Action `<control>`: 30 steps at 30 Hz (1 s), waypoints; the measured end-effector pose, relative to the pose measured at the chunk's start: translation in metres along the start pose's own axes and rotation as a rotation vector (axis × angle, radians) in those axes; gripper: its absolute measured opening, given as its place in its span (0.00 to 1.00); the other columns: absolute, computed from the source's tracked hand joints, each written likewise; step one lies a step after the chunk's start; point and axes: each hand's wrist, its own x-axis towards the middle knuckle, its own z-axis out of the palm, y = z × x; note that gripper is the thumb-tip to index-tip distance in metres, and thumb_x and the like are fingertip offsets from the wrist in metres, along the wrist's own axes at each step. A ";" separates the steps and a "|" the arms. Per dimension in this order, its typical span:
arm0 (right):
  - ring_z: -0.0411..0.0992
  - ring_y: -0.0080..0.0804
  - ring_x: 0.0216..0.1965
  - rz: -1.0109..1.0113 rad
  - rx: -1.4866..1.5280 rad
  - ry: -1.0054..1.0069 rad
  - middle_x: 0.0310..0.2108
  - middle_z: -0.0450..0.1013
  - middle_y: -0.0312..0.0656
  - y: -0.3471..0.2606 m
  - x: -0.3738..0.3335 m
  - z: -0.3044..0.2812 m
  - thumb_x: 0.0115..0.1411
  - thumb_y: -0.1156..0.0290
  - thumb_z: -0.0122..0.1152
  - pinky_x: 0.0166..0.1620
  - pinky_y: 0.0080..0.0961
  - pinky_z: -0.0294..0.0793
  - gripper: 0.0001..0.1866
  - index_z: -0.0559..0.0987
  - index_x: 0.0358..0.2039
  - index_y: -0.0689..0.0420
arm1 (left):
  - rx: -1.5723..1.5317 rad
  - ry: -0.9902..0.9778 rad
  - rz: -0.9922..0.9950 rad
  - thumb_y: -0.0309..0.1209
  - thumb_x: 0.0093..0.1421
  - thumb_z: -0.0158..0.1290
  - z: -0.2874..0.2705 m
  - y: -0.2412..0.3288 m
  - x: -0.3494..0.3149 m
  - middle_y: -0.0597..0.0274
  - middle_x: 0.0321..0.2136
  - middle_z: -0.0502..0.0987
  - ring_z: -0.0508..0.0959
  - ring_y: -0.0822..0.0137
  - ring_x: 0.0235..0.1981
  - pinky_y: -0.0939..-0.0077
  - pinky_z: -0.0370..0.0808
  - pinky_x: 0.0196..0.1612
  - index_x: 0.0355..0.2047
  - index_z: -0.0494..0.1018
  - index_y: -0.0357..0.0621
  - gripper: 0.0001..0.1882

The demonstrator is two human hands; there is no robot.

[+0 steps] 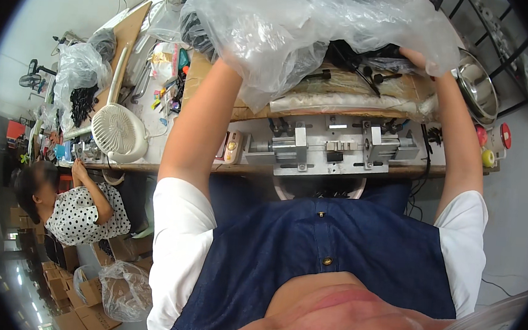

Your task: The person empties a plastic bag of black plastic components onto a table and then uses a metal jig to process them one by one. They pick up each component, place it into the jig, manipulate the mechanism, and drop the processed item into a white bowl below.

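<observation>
Support the clear plastic bag point(325, 18) evenly, beyond the metal jig point(343, 145). Left hand point(232, 59) and right hand point(416, 57) are part-hidden; grip can't be told.

Head view, left fisheye of a worn pair — shot from the wearer's head, pitched steeply down, upright, unmirrored. Wearer's neck point(326, 322) and navy top point(257, 251) sat closest to the lens, filling the lower middle. Left forearm point(203, 110) and right forearm point(461, 131) ran up and away from the camera. Metal clamping fixture point(343, 146) fell near mid-view at medium range; clear plastic bag point(325, 21) lay beyond it, cut by the top edge. Coverage was very wide — co-worker point(86, 219) well off at left, steel bowl point(484, 89) toward upper right, straight edges bent near the rim.
</observation>
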 end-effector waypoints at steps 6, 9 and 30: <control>0.71 0.48 0.59 0.212 0.500 -0.085 0.57 0.75 0.48 0.060 0.058 0.059 0.61 0.60 0.62 0.64 0.38 0.67 0.30 0.72 0.62 0.56 | -0.040 -0.141 -0.106 0.37 0.67 0.54 -0.007 -0.013 0.022 0.56 0.48 0.78 0.76 0.60 0.49 0.58 0.74 0.55 0.60 0.72 0.41 0.23; 0.66 0.55 0.62 0.376 0.677 0.201 0.55 0.73 0.50 0.085 0.082 0.087 0.67 0.57 0.56 0.66 0.44 0.62 0.26 0.71 0.60 0.58 | -0.092 -0.202 -0.115 0.38 0.67 0.54 0.003 -0.018 0.034 0.56 0.49 0.78 0.76 0.60 0.50 0.59 0.74 0.55 0.60 0.72 0.42 0.24; 0.78 0.48 0.41 0.281 0.118 -0.021 0.41 0.81 0.48 -0.084 0.052 -0.084 0.63 0.43 0.59 0.46 0.46 0.76 0.26 0.83 0.47 0.51 | -0.052 0.186 -0.291 0.43 0.68 0.54 -0.150 -0.123 -0.031 0.58 0.54 0.78 0.76 0.62 0.53 0.61 0.74 0.56 0.63 0.72 0.44 0.27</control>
